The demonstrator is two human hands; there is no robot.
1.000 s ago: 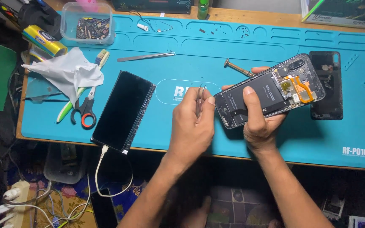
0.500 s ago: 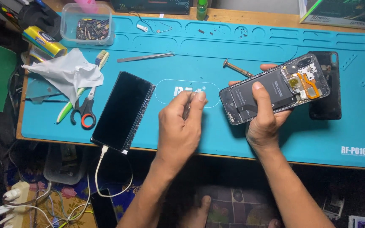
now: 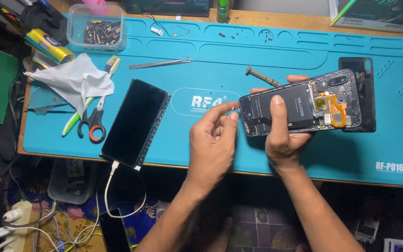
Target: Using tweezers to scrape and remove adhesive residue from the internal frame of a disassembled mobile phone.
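My right hand (image 3: 281, 140) grips an opened phone (image 3: 299, 105) from below, thumb across its black battery, with an orange flex cable showing near the camera end. The phone is held just above the blue work mat (image 3: 257, 51). My left hand (image 3: 211, 144) is pinched at the phone's lower end. Thumb and forefinger close on a thin metal tool (image 3: 233, 109) that is mostly hidden by the fingers.
A second black phone (image 3: 136, 121) lies screen up on the mat, with a white cable (image 3: 117, 186) plugged in. A black back cover (image 3: 367, 93), a small screwdriver (image 3: 263, 77), tweezers (image 3: 159, 63), scissors (image 3: 94, 121), crumpled tissue (image 3: 75, 79) and a clear parts box (image 3: 98, 32) lie around.
My right hand has lifted the opened phone to the right and levelled it. My left hand drew back from it, then returned to the phone's lower end with the thin tool.
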